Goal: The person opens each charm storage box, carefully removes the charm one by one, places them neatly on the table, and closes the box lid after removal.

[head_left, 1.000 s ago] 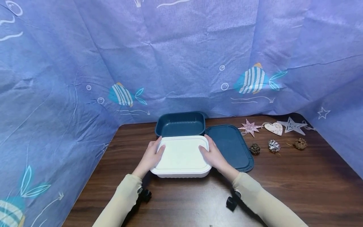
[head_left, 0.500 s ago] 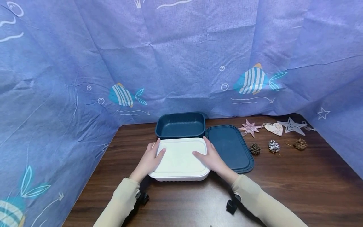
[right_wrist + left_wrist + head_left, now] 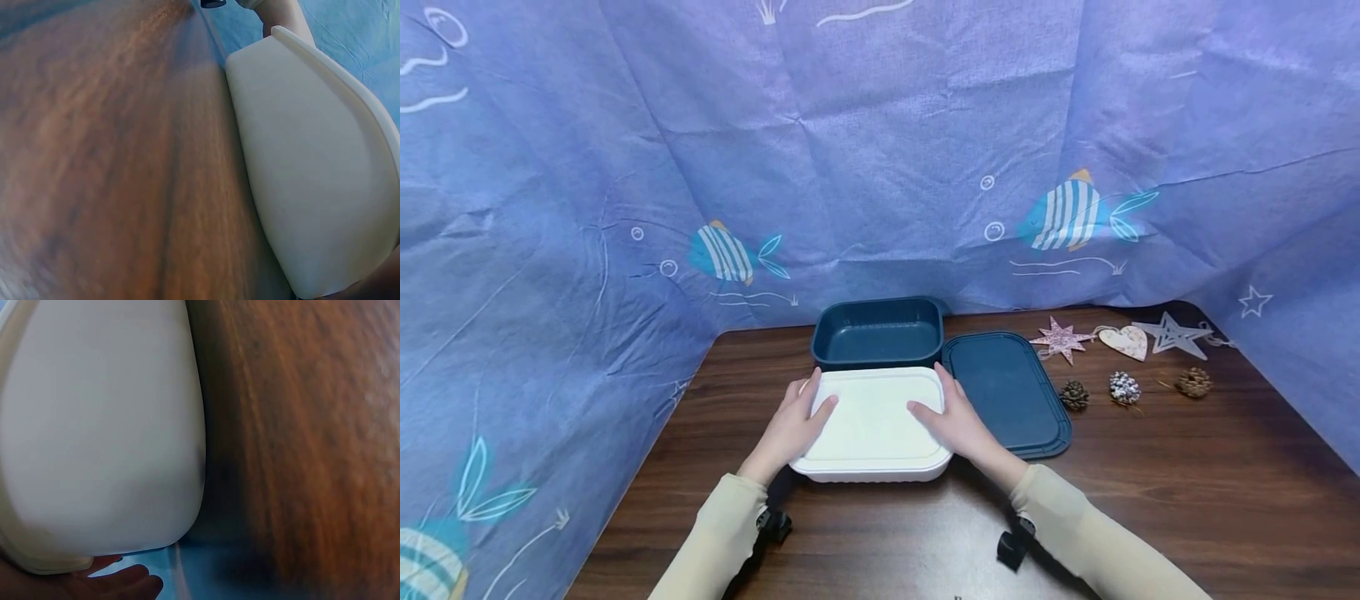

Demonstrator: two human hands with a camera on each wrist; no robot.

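A white rectangular food container [image 3: 874, 421] with a flat lid sits in front of me on the wooden table. My left hand [image 3: 787, 429] grips its left side, thumb over the lid's edge. On the opposite side my right hand [image 3: 961, 423] holds it the same way; the fingers of both hands are partly hidden behind the sides. In the left wrist view, the container's wall [image 3: 103, 425] fills the left half, with fingers [image 3: 128, 584] below it. From the right wrist, the base of the container [image 3: 306, 156] appears to meet the tabletop.
Directly behind stands an open dark blue container [image 3: 878, 337]. Its dark blue lid [image 3: 1003, 396] lies flat to the right. Farther right are a pink star [image 3: 1062, 339], a heart [image 3: 1124, 342], a silver star [image 3: 1171, 333] and pine cones [image 3: 1074, 394]. A blue fish-print cloth [image 3: 880, 167] hangs behind.
Both hands have brought the white container slightly toward me and a little left, and its front has lowered. The right thumb lies farther in over the lid. The movement is very small in the last half second.
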